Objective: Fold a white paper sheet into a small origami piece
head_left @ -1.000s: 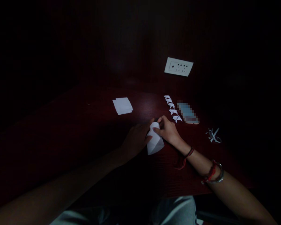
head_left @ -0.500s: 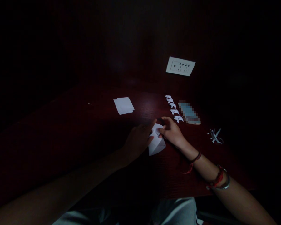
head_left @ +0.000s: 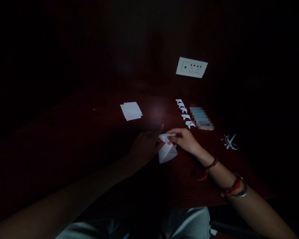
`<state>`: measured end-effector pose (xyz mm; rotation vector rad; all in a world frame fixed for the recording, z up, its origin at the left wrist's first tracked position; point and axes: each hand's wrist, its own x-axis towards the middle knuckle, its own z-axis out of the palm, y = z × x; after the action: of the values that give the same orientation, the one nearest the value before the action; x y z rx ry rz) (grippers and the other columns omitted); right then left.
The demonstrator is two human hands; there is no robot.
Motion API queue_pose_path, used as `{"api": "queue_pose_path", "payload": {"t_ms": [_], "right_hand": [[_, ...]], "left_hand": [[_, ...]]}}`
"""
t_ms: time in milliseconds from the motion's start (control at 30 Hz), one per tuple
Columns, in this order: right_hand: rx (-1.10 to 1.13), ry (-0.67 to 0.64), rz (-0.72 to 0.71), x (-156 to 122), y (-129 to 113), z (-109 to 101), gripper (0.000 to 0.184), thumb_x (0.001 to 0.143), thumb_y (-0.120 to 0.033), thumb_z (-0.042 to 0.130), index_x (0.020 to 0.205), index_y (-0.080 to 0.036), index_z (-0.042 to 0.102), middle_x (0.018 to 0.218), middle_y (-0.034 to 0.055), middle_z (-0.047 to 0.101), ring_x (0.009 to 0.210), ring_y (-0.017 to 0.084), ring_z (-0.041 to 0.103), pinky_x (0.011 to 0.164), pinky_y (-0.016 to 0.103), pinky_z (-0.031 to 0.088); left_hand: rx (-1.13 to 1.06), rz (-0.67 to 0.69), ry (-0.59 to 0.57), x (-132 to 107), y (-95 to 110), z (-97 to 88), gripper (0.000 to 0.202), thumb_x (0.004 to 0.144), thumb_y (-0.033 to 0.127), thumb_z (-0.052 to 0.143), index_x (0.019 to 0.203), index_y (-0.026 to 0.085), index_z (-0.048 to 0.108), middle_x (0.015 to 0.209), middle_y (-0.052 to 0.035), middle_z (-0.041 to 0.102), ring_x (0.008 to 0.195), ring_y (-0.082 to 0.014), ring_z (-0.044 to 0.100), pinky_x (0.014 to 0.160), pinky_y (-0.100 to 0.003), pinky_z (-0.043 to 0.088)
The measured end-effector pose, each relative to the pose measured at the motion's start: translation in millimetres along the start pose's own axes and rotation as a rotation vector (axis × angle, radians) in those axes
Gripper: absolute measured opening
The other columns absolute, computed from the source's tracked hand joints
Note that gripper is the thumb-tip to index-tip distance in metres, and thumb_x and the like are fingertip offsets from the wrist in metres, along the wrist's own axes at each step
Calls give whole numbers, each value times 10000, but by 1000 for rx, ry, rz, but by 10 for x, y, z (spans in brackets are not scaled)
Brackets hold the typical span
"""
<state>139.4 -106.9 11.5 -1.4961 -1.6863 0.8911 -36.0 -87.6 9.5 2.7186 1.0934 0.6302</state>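
A partly folded sheet of white paper (head_left: 167, 152), creased across its middle, is between my two hands above the dark red table. My left hand (head_left: 146, 144) grips its left edge, thumb on the near face and the index finger stuck out past the top. On the other side, my right hand (head_left: 184, 139) pinches the upper right part of the paper between thumb and fingers. The fingers behind the paper are partly hidden, and the left hand lies in deep shadow.
Flat white paper squares (head_left: 131, 111) lie stacked farther back. Several small folded paper figures (head_left: 185, 117) form a row beside a phone (head_left: 201, 118) with a blurred screen. Thin paper strips (head_left: 230, 142) lie at the right. A socket panel (head_left: 191, 67) is on the wall.
My right hand has shifted slightly down and right, its fingers now lower at the paper's top edge. The paper's upper part looks more folded over. The left hand stays nearly in place.
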Motion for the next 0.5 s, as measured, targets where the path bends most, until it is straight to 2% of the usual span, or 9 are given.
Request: {"api": "queue_pose_path", "payload": {"t_ms": [167,300,367,500], "right_hand": [[113,-93,64,-19,-21,-72,243,699,-201,532,901,-143,654,683,29,662,542,88,551,507,214,448],[129,-135,35,-28,-41,-96,242,740,-282,514,863,-142,670,734,37,672,547,80,548,524,216,448],[117,-121,50,-24,-33,-77,224,732,-242,521,868,-136,664,729,39,671,556,91,562,524,222,450],[70,-12,81,-24,-9,-5,210,660,-138,571,855,-148,650,738,33,669,629,124,599,581,247,468]], "left_hand": [[-28,19,-28,-9,-51,-6,290,845,274,415,1111,195,500,930,-34,615,835,-166,555,743,-302,406],[-64,83,-48,-48,-72,-10,240,853,244,402,1028,215,563,965,-18,604,857,-155,543,757,-284,409],[-68,93,-36,-69,-73,-10,227,852,248,410,997,208,580,968,-13,600,884,-158,526,785,-289,398],[-57,65,-39,-79,-64,-5,228,857,288,399,907,197,603,949,-15,580,891,-170,501,803,-312,383]]}}
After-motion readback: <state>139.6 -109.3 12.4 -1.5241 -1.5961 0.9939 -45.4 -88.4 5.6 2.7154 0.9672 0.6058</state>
